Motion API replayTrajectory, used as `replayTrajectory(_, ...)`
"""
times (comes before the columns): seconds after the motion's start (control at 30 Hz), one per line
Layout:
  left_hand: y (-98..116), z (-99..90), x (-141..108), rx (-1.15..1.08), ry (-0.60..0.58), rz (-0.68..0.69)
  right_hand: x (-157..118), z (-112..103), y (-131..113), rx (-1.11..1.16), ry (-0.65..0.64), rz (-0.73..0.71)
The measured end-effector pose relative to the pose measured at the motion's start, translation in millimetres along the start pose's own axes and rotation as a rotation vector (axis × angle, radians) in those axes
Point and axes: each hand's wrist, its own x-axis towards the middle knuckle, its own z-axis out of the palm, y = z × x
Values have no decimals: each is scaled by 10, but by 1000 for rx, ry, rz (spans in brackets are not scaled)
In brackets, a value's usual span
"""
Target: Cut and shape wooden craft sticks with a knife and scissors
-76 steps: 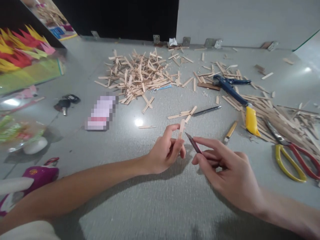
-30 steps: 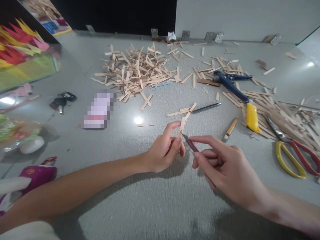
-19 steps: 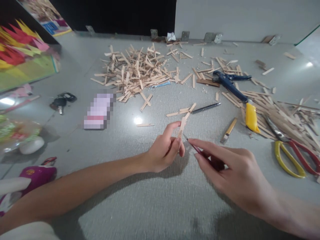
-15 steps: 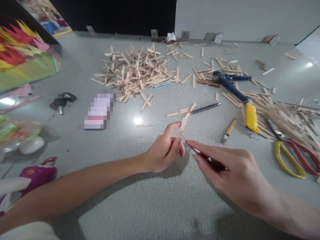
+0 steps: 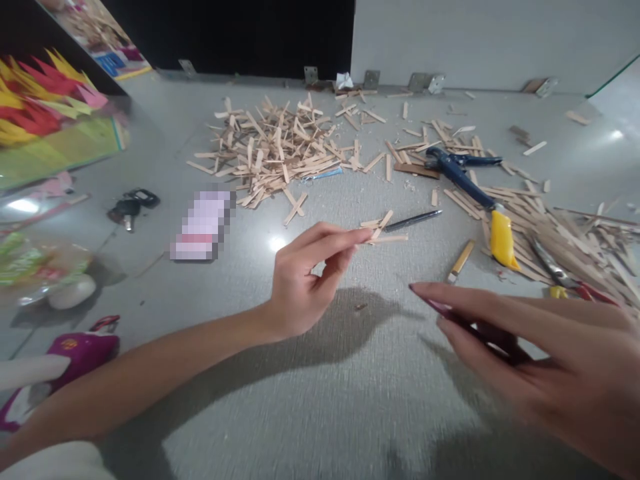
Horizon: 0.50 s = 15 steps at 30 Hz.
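Note:
My left hand [image 5: 313,277] pinches at the near end of a thin wooden stick [image 5: 393,238], just in front of a few small sticks and a black pen [image 5: 414,219]. My right hand [image 5: 530,347] is at the lower right, its fingers closed on a dark reddish tool whose tip points left; most of it is hidden by the hand. A tiny wood scrap [image 5: 361,307] lies on the grey table between the hands. Behind my right hand's fingertips lies a yellow cutter [image 5: 461,261].
A pile of wooden sticks [image 5: 280,147] lies at the back, and more sticks cover the right side. A blue and yellow tool [image 5: 465,180] and scissors [image 5: 553,263] lie there. Keys [image 5: 131,205], a blurred phone [image 5: 203,225] and a purple item [image 5: 83,353] are left.
My left hand has moved slightly up and left, turning its fingertips toward the small sticks. My right hand has moved right with the dark tool. A tiny scrap now shows on the table.

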Motion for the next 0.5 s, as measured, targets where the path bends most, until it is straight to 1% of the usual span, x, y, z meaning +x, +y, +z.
replayTrajectory(0.07,120,-30,33,-10,-9,8,4,-47,-3,-20,72,54)
replayTrajectory(0.1,188,-43,35,-22,-30,-19,6,-51,-6,-20,103,89)
replayTrajectory(0.2,394,-80,18,-89,-101,-179,7,-12,-23,61,166,181)
replayTrajectory(0.27,512,-101,8,-195,-90,-297,-1,23,-37,138,216,230)
replayTrajectory(0.33,601,-114,9,-319,-95,-422,-14,43,-50,173,257,248)
replayTrajectory(0.4,657,-118,21,-412,-95,-520,-31,45,-61,162,285,247)
replayTrajectory(0.5,693,-116,43,-507,-106,-615,-55,35,-74,115,293,217)
